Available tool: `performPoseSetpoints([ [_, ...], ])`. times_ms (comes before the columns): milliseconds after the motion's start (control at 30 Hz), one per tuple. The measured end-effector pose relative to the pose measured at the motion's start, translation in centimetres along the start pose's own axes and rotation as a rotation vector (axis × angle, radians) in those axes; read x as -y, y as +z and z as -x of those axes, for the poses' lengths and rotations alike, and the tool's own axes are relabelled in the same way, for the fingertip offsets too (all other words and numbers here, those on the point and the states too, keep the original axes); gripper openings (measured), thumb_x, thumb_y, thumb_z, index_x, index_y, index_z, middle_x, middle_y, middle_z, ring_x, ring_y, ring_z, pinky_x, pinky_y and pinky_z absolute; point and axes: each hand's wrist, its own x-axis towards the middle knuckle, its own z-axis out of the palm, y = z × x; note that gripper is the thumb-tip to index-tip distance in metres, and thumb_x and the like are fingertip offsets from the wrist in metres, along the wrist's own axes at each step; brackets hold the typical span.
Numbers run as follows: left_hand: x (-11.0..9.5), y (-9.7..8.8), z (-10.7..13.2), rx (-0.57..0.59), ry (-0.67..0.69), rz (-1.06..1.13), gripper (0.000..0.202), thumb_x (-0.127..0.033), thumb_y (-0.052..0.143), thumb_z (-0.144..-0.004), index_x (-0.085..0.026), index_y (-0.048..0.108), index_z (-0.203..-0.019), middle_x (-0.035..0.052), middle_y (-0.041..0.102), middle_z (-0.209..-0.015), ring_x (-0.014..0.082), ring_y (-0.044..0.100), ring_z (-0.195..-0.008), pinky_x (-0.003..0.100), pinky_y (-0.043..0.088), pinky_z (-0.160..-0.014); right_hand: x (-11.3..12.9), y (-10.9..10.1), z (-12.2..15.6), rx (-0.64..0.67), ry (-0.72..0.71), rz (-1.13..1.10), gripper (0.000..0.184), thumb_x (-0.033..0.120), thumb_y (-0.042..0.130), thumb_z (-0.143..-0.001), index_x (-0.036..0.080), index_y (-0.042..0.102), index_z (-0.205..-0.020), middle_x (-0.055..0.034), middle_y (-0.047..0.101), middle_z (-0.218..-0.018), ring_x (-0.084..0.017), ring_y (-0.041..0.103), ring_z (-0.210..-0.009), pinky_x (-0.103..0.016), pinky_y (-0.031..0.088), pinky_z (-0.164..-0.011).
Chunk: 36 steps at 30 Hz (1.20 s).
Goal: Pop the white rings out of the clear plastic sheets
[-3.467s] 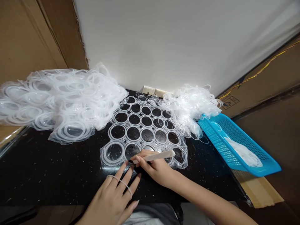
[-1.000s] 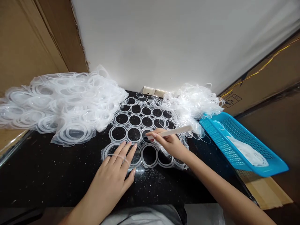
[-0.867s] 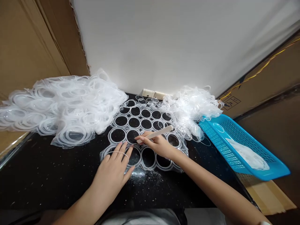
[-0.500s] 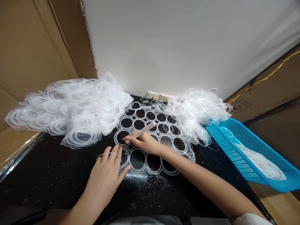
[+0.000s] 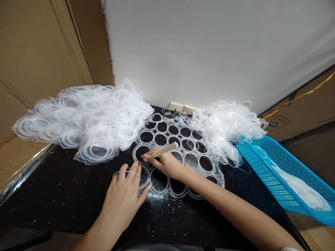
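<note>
While our right fingers (image 5: 150, 158) pinch a pale wooden stick (image 5: 161, 151), its tip resting on a ring of the clear plastic sheet (image 5: 183, 151), our left hand (image 5: 121, 195) lies spread on the sheet just beside them, a thin band (image 5: 131, 172) looped across its fingers. The sheet lies on the black counter (image 5: 60, 198), between two white plastic heaps (image 5: 86, 125) and near a blue basket (image 5: 285, 177).

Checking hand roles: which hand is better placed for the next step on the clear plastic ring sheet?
Probably the right hand: it holds a pale flat wooden stick at a ring's edge. The left hand just rests on the clear plastic ring sheet.
</note>
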Motion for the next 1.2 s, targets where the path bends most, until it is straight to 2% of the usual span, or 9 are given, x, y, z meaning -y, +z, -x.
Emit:
performPoseSetpoints([
  [167, 0.2, -0.4, -0.1, 0.037, -0.019, 0.016, 0.042, -0.031, 0.045, -0.081, -0.004, 0.057, -0.111, 0.0152, 0.056, -0.117, 0.0311, 0.048, -0.097, 0.041, 0.045, -0.074, 0.5, 2.0, 0.8, -0.027, -0.298, 0.422, 0.033, 0.021, 0.032, -0.092, 0.003, 0.056, -0.106, -0.0153, 0.062, -0.102, -0.021, 0.054, -0.097, -0.034, 0.045, -0.085],
  [300, 0.2, -0.6, -0.2, 0.047, -0.029, -0.003, 0.041, -0.026, 0.044, -0.080, -0.004, 0.055, -0.113, 0.0146, 0.057, -0.116, 0.0305, 0.049, -0.097, 0.040, 0.045, -0.074, 0.1, 2.5, 0.2, 0.022, -0.342, 0.610, 0.032, 0.018, 0.031, -0.092, 0.002, 0.054, -0.108, -0.0171, 0.062, -0.100, -0.021, 0.055, -0.095, -0.035, 0.046, -0.084],
  [400, 0.2, -0.6, -0.2, 0.045, -0.035, -0.004, 0.042, -0.026, 0.042, -0.079, -0.007, 0.055, -0.115, 0.0124, 0.056, -0.118, 0.0302, 0.049, -0.096, 0.039, 0.045, -0.073, -0.8, 1.2, -0.8, -0.003, -0.326, 0.625, 0.030, 0.017, 0.036, -0.090, 0.001, 0.053, -0.109, -0.0182, 0.061, -0.099, -0.022, 0.055, -0.093, -0.035, 0.046, -0.083],
  [600, 0.2, -0.5, -0.1, 0.053, -0.044, -0.028, 0.041, -0.023, 0.038, -0.080, -0.008, 0.055, -0.114, 0.0125, 0.056, -0.119, 0.0309, 0.049, -0.097, 0.041, 0.044, -0.075, -3.2, -3.7, -2.2, -0.238, -0.045, 0.489, 0.029, 0.019, 0.036, -0.090, 0.009, 0.054, -0.111, -0.0160, 0.061, -0.100, -0.021, 0.057, -0.091, -0.036, 0.046, -0.079],
  [700, 0.2, -0.5, -0.1, 0.058, -0.045, -0.033, 0.042, -0.023, 0.038, -0.080, -0.007, 0.053, -0.116, 0.0132, 0.056, -0.119, 0.0307, 0.050, -0.097, 0.041, 0.044, -0.075, -3.5, -4.5, -2.3, -0.337, 0.110, 0.287, 0.028, 0.025, 0.037, -0.090, 0.011, 0.060, -0.101, -0.0128, 0.064, -0.095, -0.020, 0.059, -0.086, -0.034, 0.046, -0.076],
  [867, 1.2, -0.9, -0.6, 0.103, -0.048, 0.031, 0.041, -0.027, 0.036, -0.084, -0.009, 0.053, -0.116, 0.0128, 0.055, -0.119, 0.0287, 0.049, -0.099, 0.041, 0.044, -0.078, -1.4, -4.1, -1.5, -0.133, 0.244, -0.192, 0.033, 0.033, 0.039, -0.090, 0.012, 0.064, -0.095, -0.0076, 0.066, -0.085, -0.016, 0.062, -0.079, -0.028, 0.047, -0.072],
  [1033, 2.0, -1.7, -1.4, 0.046, -0.058, 0.109, 0.042, -0.030, 0.034, -0.087, -0.011, 0.048, -0.121, 0.0122, 0.056, -0.117, 0.0275, 0.048, -0.103, 0.041, 0.042, -0.083, 0.2, -5.5, 0.8, -0.122, 0.234, -0.229, 0.029, 0.034, 0.043, -0.088, 0.017, 0.064, -0.097, -0.0068, 0.064, -0.098, -0.016, 0.058, -0.091, -0.030, 0.045, -0.081],
  [1100, 1.1, -1.9, -1.7, -0.002, -0.036, 0.123, 0.041, -0.030, 0.034, -0.087, -0.011, 0.048, -0.121, 0.0121, 0.056, -0.116, 0.0270, 0.047, -0.105, 0.042, 0.041, -0.086, -0.2, -5.8, 1.9, -0.110, 0.279, -0.253, 0.030, 0.035, 0.042, -0.088, 0.018, 0.065, -0.096, -0.0068, 0.065, -0.095, -0.016, 0.059, -0.089, -0.031, 0.046, -0.081],
  [1200, -0.9, -1.7, -1.9, 0.026, 0.042, 0.117, 0.039, -0.028, 0.038, -0.086, -0.014, 0.051, -0.120, 0.0101, 0.055, -0.119, 0.0266, 0.046, -0.107, 0.041, 0.043, -0.085, -1.0, -5.1, 3.2, -0.058, 0.320, -0.296, 0.032, 0.037, 0.042, -0.088, 0.016, 0.065, -0.095, -0.0063, 0.066, -0.087, -0.015, 0.061, -0.084, -0.030, 0.047, -0.079],
])
